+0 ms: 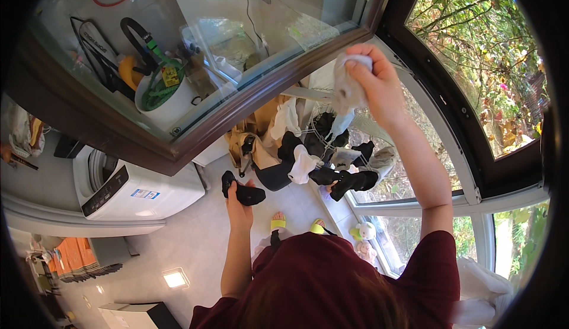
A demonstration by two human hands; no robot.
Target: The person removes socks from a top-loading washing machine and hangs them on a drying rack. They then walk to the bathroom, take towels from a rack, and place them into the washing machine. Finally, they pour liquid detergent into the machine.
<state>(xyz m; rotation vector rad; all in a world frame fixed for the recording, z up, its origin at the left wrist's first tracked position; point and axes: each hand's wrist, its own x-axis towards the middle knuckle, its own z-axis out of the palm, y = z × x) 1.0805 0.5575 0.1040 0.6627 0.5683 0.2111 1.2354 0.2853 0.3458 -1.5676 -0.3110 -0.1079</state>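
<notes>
Raised near the window frame, my right hand point(378, 82) grips a bunched whitish sock point(344, 84). Lower down at the left, my left hand point(240, 211) holds a black sock point(250, 194). Between and beyond the hands hangs a round wire drying rack point(318, 126) with several socks clipped around it. Among them are a white sock point(304, 164) at the near side and a black sock point(353, 183) to its right. A light blue cloth item point(341, 122) hangs below my right hand. The rack's far side is partly hidden by the hung pieces.
A brown-framed glass window sash point(266, 90) juts in overhead from the left. Below it stands a white washing machine point(146, 191). Behind the glass is a white bucket point(166, 93) with a green hose. Plush toys point(365, 231) sit by the right-hand windows. Brown paper bags point(266, 151) stand behind the rack.
</notes>
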